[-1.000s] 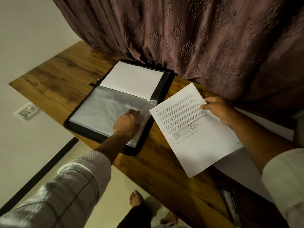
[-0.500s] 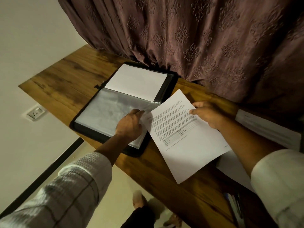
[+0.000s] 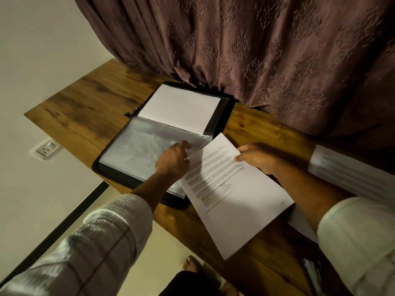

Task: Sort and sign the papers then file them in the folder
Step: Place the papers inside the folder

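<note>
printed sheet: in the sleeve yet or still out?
Out. The printed sheet lies outside the folder, gripped by the right hand; left hand lifts the plastic sleeve edge.

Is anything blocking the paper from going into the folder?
Nothing visible. The printed paper in the right hand already meets the folder's plastic sleeve, whose edge the left hand holds.

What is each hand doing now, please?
Left hand: fingers pinching the edge of the plastic sleeve in the folder.
Right hand: closed on the printed sheet.

Printed sheet text too small.
</note>
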